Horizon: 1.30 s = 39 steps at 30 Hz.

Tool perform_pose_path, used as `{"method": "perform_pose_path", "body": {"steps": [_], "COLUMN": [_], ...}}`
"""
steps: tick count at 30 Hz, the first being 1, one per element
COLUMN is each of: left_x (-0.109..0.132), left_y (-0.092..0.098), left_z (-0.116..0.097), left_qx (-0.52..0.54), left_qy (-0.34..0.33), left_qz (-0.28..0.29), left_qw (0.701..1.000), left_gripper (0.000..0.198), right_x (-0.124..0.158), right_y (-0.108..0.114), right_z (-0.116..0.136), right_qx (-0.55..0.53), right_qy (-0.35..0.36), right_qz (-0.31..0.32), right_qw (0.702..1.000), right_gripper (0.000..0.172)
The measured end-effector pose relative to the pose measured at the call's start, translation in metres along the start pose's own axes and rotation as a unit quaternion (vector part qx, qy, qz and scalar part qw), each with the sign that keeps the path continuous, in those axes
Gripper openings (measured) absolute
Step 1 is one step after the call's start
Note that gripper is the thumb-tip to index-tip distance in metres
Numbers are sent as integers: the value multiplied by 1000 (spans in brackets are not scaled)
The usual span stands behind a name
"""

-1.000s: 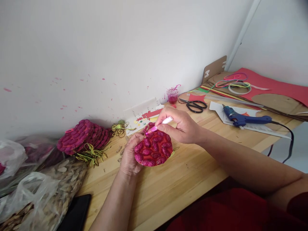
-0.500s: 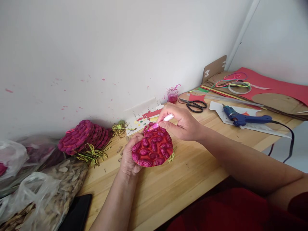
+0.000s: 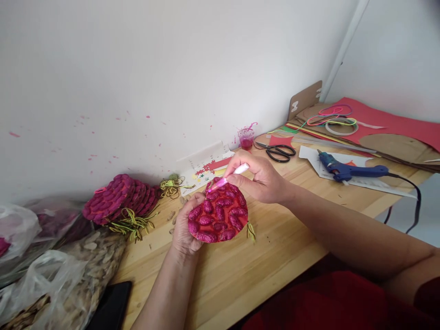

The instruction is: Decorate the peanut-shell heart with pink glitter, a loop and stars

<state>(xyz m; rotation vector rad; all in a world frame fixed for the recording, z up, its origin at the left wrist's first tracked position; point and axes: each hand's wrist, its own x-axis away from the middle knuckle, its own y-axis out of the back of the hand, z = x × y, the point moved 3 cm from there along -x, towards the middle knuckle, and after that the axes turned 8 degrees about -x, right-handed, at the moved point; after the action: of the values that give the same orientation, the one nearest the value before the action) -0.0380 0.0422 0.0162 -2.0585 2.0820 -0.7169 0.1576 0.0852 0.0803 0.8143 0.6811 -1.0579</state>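
Note:
My left hand (image 3: pixel 187 224) grips the left edge of a round red disc (image 3: pixel 220 213) covered with magenta-painted peanuts, holding it tilted above the table. A few yellow-green strings (image 3: pixel 251 231) hang out at the disc's right edge. Pinched in my right hand (image 3: pixel 257 176) is a white-handled paintbrush (image 3: pixel 237 172), its pink-stained tip against the peanuts near the disc's upper left edge. Behind the hands, a small clear cup (image 3: pixel 246 137) with pink liquid stands by the wall. A stack of similar magenta discs (image 3: pixel 120 195) leans to the left, with yellow-green strings trailing from it.
Scissors (image 3: pixel 280 152) and a blue glue gun (image 3: pixel 354 170) on white paper lie to the right. Red sheets (image 3: pixel 388 114), cardboard and a tape roll (image 3: pixel 341 127) fill the back right. Plastic bags (image 3: pixel 51 279) of shells and a black phone-like slab (image 3: pixel 112 305) sit at the left.
The disc has tilted slightly in my left hand, and its strings swing a little to the right. The brush tip has shifted slightly along the upper left edge.

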Motion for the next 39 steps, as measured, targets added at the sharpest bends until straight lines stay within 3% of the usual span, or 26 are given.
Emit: {"method": "perform_pose_path", "body": {"steps": [16,39], "left_x": [0,2], "left_y": [0,1], "left_z": [-2,2], "left_qx": [4,21], "left_qy": [-8,19], "left_qz": [-2,16], "left_qw": [1000,999], "left_gripper": [31,29], "right_x": [-2,0], "right_y": [7,5], "right_z": [1,-2], "right_qx": [52,13], "right_qy": [3,-13], "right_qz": [-23,-17], "right_qw": [998,1000], "right_gripper": [6,9]}}
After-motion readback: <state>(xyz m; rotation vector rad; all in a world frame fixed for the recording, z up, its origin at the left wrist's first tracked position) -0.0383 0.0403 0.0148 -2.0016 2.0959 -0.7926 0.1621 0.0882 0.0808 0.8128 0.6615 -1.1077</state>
